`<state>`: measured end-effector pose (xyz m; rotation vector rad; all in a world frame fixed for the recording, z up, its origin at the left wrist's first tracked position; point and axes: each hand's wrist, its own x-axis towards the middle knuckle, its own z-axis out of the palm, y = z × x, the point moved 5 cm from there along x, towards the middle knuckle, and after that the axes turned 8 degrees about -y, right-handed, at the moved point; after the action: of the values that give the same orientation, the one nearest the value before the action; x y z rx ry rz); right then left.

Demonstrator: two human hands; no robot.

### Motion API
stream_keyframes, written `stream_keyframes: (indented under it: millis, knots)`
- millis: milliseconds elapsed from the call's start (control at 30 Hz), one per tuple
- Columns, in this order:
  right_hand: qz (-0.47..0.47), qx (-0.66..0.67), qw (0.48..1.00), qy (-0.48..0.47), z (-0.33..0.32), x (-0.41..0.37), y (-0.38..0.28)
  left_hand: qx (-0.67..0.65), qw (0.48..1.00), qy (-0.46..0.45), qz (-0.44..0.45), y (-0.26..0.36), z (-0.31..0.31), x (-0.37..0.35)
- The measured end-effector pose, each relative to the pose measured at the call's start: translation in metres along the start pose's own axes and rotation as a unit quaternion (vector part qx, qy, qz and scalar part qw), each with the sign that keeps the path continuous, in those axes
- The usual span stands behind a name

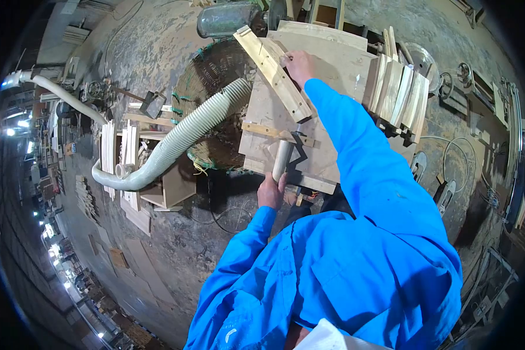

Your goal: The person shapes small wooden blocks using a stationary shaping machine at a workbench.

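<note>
My left hand is wrapped round the near end of a pale wooden piece, which lies on the worktable close to its near edge. Beside that piece is a dark zigzag metal part. A thin wooden strip lies crosswise on the tabletop, partly hidden by the piece. Farther out, my right hand has its fingers curled at the edge of a long wooden bar with several holes, set slantwise over the table. Its fingertips are partly hidden.
A ribbed hose runs to the table's left side over a large wicker basket. Stacked wooden slats stand at the right. Behind is a green motor. A wooden box stands on the floor at left, and cables lie about.
</note>
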<state>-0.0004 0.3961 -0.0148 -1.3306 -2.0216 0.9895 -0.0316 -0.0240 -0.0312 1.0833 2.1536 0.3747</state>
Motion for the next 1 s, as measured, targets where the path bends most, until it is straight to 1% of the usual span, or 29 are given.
stream_keyframes:
  millis: [67, 133, 233, 300, 433, 500, 533, 600, 700, 867, 933, 1000]
  knots:
    - [-0.013, 0.01, 1.0, -0.004, 0.008, 0.009, 0.001, 0.008, 0.999, -0.02, -0.03, -0.004, 0.002, -0.007]
    - [-0.022, 0.019, 1.0, -0.009, 0.012, 0.018, 0.001, 0.003, 0.999, -0.023, -0.028, 0.0, 0.0, -0.012]
    - [-0.007, 0.014, 1.0, -0.022, 0.017, 0.035, 0.004, 0.002, 1.0, -0.019, -0.018, 0.006, -0.003, -0.01]
    - [-0.029, 0.0, 1.0, -0.003, 0.016, 0.044, 0.002, -0.005, 0.999, -0.027, -0.028, 0.01, -0.004, -0.007]
    - [-0.009, 0.002, 1.0, -0.024, 0.019, 0.057, 0.005, 0.003, 0.999, -0.033, -0.038, 0.017, -0.006, 0.001]
    - [-0.051, -0.038, 0.998, 0.003, 0.018, 0.06, 0.002, -0.002, 0.999, -0.021, -0.03, 0.018, -0.006, 0.004]
    - [-0.051, -0.036, 0.998, 0.005, 0.018, 0.061, 0.002, 0.001, 0.999, -0.021, -0.028, 0.017, -0.006, 0.006]
    - [-0.033, -0.029, 0.999, -0.019, 0.021, 0.064, 0.004, 0.008, 1.0, -0.004, -0.019, 0.015, -0.005, 0.008]
    - [-0.044, -0.033, 0.998, 0.006, 0.017, 0.061, 0.005, -0.003, 1.0, -0.009, -0.016, 0.01, -0.001, 0.011]
    - [-0.034, -0.009, 0.999, 0.007, 0.006, 0.06, -0.002, 0.003, 1.0, 0.001, -0.002, 0.012, -0.001, 0.015]
    - [-0.033, 0.0, 0.999, 0.005, 0.005, 0.067, 0.001, 0.0, 1.0, 0.003, -0.003, 0.02, -0.003, 0.02]
    - [-0.051, -0.022, 0.998, 0.023, -0.002, 0.081, 0.003, 0.006, 1.0, 0.014, 0.009, 0.032, -0.005, 0.029]
